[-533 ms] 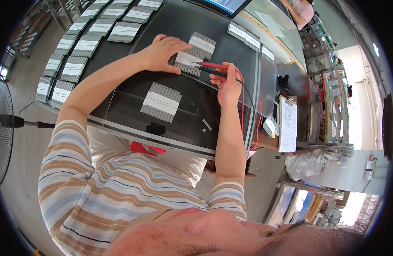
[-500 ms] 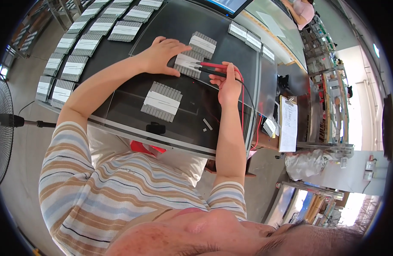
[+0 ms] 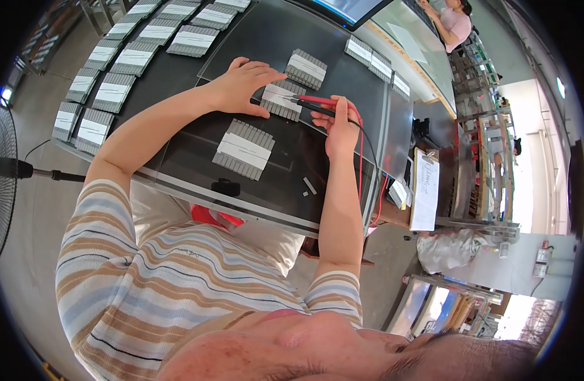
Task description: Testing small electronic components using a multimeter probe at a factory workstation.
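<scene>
A grey ribbed block with a white band [image 3: 275, 92] lies on the dark tabletop in front of me. My left hand [image 3: 240, 90] rests at its left side, thumb and fingers stretched apart at the block's corners. In my right hand [image 3: 341, 127] I grip a pair of test probes, one red [image 3: 317, 99] and one black [image 3: 316, 108]. Their tips come together over the white band; whether they touch it I cannot tell. A similar block [image 3: 306, 68] sits just beyond, and another banded block [image 3: 244, 150] lies nearer to me.
Rows of similar blocks [image 3: 132, 58] cover the table's left side. More blocks [image 3: 369, 58] stand at the far right, below a monitor [image 3: 349, 9]. Small pale pieces [image 3: 310, 185] and a black object [image 3: 226, 187] lie near the front edge. A clipboard [image 3: 425, 190] is at right; a fan [image 3: 3, 168] stands left.
The probe tips have shifted slightly left and up along the white band. My left hand keeps its place by the block. The whole view has tilted slightly.
</scene>
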The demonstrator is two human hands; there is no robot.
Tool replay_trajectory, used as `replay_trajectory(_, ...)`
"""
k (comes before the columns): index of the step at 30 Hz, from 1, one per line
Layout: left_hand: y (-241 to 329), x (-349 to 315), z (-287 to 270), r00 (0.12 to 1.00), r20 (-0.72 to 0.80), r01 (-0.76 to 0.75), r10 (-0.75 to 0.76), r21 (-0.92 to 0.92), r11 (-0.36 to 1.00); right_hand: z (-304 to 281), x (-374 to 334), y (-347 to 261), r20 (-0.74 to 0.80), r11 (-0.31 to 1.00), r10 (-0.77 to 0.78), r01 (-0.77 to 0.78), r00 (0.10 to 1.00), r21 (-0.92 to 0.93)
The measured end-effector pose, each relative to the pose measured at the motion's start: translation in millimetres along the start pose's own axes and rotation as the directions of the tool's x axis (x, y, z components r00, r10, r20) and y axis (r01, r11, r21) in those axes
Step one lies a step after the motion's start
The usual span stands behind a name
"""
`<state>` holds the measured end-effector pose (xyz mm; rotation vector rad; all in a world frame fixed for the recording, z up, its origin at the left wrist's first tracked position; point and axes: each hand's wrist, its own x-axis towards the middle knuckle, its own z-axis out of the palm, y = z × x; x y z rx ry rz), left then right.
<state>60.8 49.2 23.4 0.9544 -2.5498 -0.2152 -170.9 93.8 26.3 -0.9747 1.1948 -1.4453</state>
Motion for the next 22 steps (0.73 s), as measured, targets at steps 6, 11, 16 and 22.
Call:
replay_trajectory(6,9,-19,-30,0.985,0.17,0.065,-0.035,-0.175,0.982,-7,1,0,-0.051,0.993,-0.012,0.017,0.999,0.113)
replay_trajectory(11,32,-71,-50,0.961,0.275,0.057,0.014,-0.248,0.967,-5,1,-1,-0.024,0.994,-0.007,0.01,1.0,0.109)
replay_trajectory(16,32,-73,-48,0.975,0.22,0.015,0.036,-0.224,0.974,-4,1,-1,-0.006,0.995,-0.001,0.002,1.0,0.103)
replay_trajectory(22,-6,-3,-21,0.999,-0.041,-0.035,0.03,-0.121,0.992,-8,2,-2,-0.065,0.998,0.005,0.0,0.998,0.067)
